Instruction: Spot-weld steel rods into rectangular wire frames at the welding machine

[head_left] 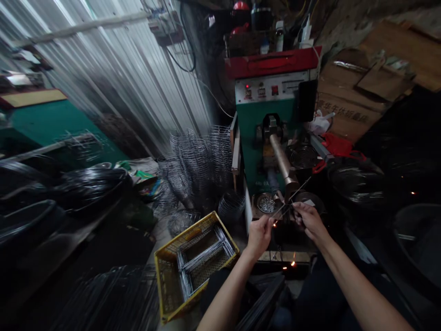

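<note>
Fingers [266,225] of the left hand [259,235] clenched on the near end of thin wire rods [296,193]; fingers [300,212] of the right hand [310,219] pinched shut on the same rods, just beside. Rods crossed between both hands, far tips slanting up to the right, held low in front of the machine.

Behind and to the left, a corrugated metal wall [120,69], pale and streaked. Straight ahead, a green machine [257,124] with red top and small control panel. To the right, cardboard boxes [351,110] stacked and leaning. At far left, black wire coils [86,184] heaped on a dark surface. Between coils and machine, wire baskets [203,156] nested in tall stacks. Near the left forearm, a yellow crate [161,271], tilted, with wire frames [203,257] lying inside. Jutting from the machine toward the hands, a metal cylinder [281,161], its end just above the rods. Below the hands, orange sparks [292,264], tiny and scattered.
</note>
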`<state>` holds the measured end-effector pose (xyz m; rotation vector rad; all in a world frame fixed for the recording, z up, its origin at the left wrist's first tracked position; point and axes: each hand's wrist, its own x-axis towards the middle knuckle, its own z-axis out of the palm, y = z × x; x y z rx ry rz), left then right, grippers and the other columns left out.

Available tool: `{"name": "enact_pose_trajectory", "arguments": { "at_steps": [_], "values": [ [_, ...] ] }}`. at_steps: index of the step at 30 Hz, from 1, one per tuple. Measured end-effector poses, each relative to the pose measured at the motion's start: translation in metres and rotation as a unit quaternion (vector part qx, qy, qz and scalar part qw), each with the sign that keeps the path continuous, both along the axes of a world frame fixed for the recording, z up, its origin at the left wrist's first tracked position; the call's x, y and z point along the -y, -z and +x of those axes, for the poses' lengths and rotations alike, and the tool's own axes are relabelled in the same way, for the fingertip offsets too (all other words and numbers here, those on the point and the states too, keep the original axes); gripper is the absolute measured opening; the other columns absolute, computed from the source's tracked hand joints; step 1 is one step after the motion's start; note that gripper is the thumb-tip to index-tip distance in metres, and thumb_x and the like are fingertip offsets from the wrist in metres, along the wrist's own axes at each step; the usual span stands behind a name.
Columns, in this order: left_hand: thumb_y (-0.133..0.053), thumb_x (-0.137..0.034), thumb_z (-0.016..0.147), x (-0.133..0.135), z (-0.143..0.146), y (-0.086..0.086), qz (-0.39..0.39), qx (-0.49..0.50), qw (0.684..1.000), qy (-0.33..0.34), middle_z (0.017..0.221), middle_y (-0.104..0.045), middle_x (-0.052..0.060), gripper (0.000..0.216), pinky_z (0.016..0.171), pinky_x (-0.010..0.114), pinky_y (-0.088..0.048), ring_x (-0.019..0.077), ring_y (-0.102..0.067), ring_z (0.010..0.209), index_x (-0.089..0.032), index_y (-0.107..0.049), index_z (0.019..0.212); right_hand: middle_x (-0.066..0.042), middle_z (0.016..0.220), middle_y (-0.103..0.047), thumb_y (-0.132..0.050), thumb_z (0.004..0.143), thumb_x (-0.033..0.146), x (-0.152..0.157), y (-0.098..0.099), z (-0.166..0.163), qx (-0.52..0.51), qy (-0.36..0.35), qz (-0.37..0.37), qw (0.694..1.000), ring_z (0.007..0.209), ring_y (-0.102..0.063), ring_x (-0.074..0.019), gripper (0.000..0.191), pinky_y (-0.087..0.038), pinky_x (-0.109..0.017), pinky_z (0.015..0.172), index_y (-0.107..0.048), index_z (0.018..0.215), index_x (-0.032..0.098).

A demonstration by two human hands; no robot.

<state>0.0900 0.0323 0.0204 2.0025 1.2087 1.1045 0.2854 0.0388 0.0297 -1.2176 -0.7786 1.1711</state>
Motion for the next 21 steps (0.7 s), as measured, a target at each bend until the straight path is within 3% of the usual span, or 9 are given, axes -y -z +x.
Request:
{"name": "enact_pose_trajectory", "arguments": {
  "at_steps": [10,13,16,21],
  "values": [
    [-0.04,-0.036,0.095,-0.003,-0.001,-0.008,-0.018,-0.039,0.999,-0.004,0.056,-0.045,-0.003,0.036,0.052,0.022,-0.03,0.0095,-0.039,0.052,-0.017,-0.057,0.07,0.005,0.053,-0.047,-0.073,0.07,0.053,0.002,0.005,0.007,0.053,-0.026,0.008,0.998,0.043,-0.037,-0.0054,0.039,-0.028,-0.019,0.04,-0.06,0.069,0.016],
    [-0.039,-0.035,0.095,-0.003,-0.005,-0.011,-0.017,-0.058,0.998,0.008,0.057,-0.048,-0.003,0.035,0.054,0.021,-0.031,0.0098,-0.041,0.053,-0.017,-0.058,0.072,0.004,0.056,-0.052,-0.067,0.074,0.058,0.028,0.017,0.018,0.147,-0.055,-0.019,0.988,0.043,-0.043,-0.0071,0.042,-0.032,-0.02,0.041,-0.062,0.072,0.017],
    [-0.04,-0.033,0.094,-0.005,-0.008,-0.016,-0.014,-0.077,0.996,0.034,0.057,-0.049,-0.003,0.032,0.052,0.021,-0.03,0.0096,-0.04,0.052,-0.017,-0.06,0.075,0.004,0.055,-0.054,-0.062,0.077,0.059,0.07,0.039,0.032,0.233,-0.129,-0.047,0.963,0.043,-0.045,-0.0093,0.042,-0.033,-0.021,0.042,-0.064,0.076,0.017],
    [-0.04,-0.026,0.093,-0.002,-0.008,-0.018,-0.016,-0.115,0.992,0.055,0.061,-0.052,-0.002,0.024,0.055,0.023,-0.032,0.0116,-0.044,0.054,-0.019,-0.06,0.084,-0.002,0.07,-0.067,-0.056,0.082,0.048,0.135,0.071,0.041,0.391,-0.224,-0.066,0.89,0.066,-0.063,-0.0205,0.03,-0.046,-0.029,0.062,-0.067,0.079,0.021]
  ]
}}
